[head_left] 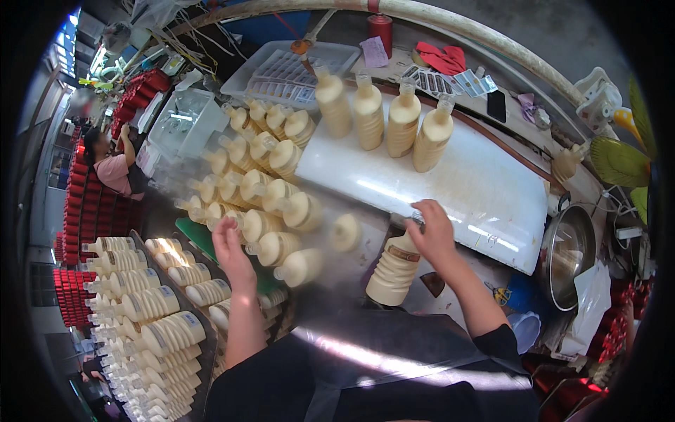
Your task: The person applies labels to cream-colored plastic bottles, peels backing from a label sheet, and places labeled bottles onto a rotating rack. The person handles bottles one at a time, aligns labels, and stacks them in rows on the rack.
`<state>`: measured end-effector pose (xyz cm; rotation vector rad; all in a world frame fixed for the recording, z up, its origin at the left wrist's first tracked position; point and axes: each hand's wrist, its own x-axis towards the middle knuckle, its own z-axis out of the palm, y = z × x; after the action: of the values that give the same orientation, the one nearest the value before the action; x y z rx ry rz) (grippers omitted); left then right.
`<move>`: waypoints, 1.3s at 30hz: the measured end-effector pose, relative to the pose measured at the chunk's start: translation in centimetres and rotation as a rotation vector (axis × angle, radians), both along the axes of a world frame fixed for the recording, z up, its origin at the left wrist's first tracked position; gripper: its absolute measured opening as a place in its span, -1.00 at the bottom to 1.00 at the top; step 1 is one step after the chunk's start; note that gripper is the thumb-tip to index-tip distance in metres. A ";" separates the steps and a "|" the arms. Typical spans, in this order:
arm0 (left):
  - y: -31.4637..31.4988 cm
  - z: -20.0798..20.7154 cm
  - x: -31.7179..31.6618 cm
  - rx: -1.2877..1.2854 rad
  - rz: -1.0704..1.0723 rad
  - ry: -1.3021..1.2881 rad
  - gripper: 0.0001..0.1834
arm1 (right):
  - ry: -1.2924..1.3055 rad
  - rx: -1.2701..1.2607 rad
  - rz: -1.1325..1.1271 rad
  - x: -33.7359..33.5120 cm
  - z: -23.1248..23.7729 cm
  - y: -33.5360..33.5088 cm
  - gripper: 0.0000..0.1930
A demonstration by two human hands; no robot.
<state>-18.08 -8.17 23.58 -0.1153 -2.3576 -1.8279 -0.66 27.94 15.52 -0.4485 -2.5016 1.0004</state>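
Note:
A cream-coloured ribbed bottle (pixel 394 273) with a clear neck and a label stands upright in front of me. My right hand (pixel 434 232) is closed around its neck from the right. My left hand (pixel 234 259) is open, palm turned inward, beside the crowd of similar cream bottles (pixel 259 224) on the left of the table. Whether its fingertips touch a bottle, I cannot tell. Beyond my right hand, several more cream bottles (pixel 402 125) stand in a row at the back of a white board (pixel 478 204).
Racks of cream bottles (pixel 151 309) fill the lower left. A clear plastic bin (pixel 181 119) and a tray of labels (pixel 288 74) stand at the back. A metal bowl (pixel 568 257), a phone (pixel 496 106) and a red cloth (pixel 443 58) lie rightward. A co-worker (pixel 116 165) is far left.

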 end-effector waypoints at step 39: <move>34.5 -15.8 -44.6 -1.797 -0.964 0.147 -0.26 | -0.382 0.427 -0.396 3.3 -9.0 5.9 -0.65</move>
<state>-62.72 26.30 7.74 -1.5484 -3.0329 0.8699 2.65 33.89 6.50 -1.0180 -2.6922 0.2322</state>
